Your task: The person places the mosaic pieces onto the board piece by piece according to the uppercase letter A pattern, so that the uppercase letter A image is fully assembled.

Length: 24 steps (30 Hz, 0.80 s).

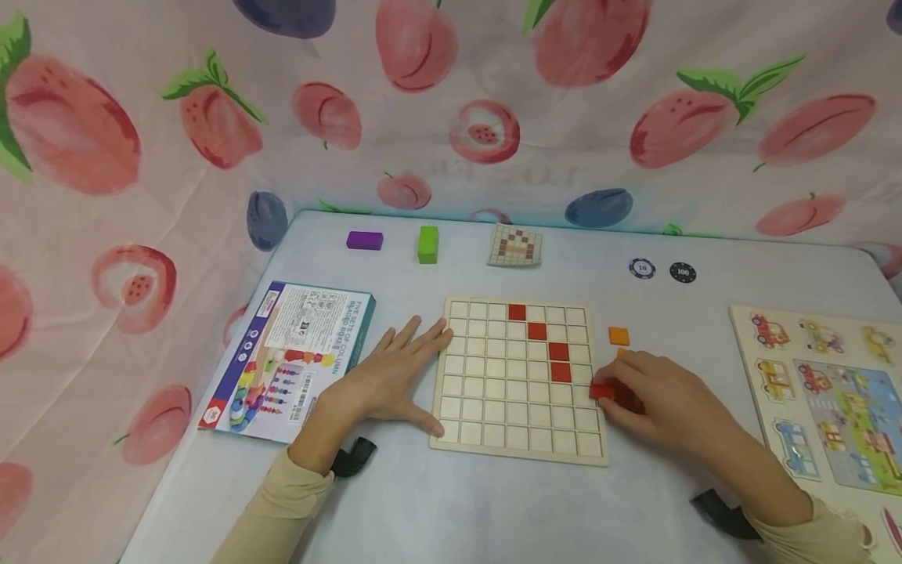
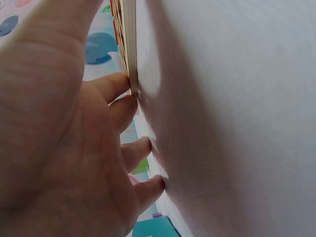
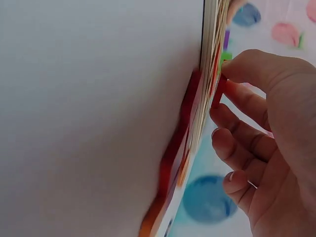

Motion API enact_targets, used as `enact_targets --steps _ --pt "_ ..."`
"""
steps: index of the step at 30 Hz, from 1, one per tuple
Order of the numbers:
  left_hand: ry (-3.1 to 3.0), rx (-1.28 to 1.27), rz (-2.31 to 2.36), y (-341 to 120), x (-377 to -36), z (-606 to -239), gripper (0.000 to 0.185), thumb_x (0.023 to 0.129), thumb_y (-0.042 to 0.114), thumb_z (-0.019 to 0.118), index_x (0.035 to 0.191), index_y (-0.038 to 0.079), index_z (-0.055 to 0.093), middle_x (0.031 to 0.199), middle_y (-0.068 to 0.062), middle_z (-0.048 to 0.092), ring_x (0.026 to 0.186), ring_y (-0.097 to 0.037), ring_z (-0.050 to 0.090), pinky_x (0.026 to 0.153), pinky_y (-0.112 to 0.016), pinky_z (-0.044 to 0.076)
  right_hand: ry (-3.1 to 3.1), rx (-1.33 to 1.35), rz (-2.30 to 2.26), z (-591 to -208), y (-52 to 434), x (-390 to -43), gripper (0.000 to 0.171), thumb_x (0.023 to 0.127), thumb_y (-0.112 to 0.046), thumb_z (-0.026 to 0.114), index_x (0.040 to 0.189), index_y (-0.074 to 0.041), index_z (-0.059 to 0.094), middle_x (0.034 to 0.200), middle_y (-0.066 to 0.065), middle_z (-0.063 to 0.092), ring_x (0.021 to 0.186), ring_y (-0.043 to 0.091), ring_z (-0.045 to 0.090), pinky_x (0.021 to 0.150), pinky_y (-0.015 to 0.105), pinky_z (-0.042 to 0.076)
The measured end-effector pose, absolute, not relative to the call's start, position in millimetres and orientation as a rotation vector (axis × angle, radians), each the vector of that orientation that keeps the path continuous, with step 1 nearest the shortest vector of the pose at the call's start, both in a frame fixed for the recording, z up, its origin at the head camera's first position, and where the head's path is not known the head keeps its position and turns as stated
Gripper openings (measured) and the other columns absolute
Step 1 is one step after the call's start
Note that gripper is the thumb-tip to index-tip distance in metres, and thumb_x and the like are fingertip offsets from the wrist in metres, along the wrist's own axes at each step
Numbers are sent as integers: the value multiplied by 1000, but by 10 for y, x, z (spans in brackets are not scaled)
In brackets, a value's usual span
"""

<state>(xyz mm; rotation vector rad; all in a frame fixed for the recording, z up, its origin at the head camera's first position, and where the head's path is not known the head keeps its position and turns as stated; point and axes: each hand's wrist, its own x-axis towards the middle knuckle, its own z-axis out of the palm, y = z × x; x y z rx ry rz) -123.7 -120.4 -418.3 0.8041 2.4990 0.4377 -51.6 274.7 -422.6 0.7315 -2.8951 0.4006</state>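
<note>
A wooden grid board [image 1: 493, 407] lies mid-table, with several red square tiles [image 1: 537, 331] set in its cells in a slanting row. At its left edge my left hand [image 1: 395, 376] rests with fingers spread, fingertip and thumb touching the rim. The left wrist view shows those fingers [image 2: 126, 155] against the board's side and the table. Beside the right edge, my right hand [image 1: 655, 395] pinches a red tile [image 3: 219, 91] between thumb and fingers. Under that hand more red tiles [image 3: 173, 148] lie on the table, partly hidden. An orange tile [image 1: 618, 336] lies just beyond it.
A bead-toy box [image 1: 317, 313] lies left of the board. Behind stand a purple block [image 1: 365, 240], a green block [image 1: 427, 244] and a pattern card [image 1: 515, 245]. Two poker chips [image 1: 683, 272] lie back right. A vehicle puzzle [image 1: 764, 392] is at far right.
</note>
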Motion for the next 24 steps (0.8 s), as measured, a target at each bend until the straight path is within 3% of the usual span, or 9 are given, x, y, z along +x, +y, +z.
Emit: enact_targets --steps 9,24 --pt "2499 819 428 -1190 -1238 -4187 138 68 65 94 173 20 17 183 2 4 170 -36 -4 136 -65 5 -2836 902 412 -4241 2447 -573 19 85 -27 87 101 -24 76 97 -12 69 83 4 53 73 30 53" --pt "2505 823 435 -1218 -1238 -4204 138 67 65 94 173 19 18 183 1 6 170 -38 -2 136 -66 6 -2790 962 444 -4290 2388 -626 20 82 -23 90 100 -28 82 100 -13 71 90 5 61 74 28 56"
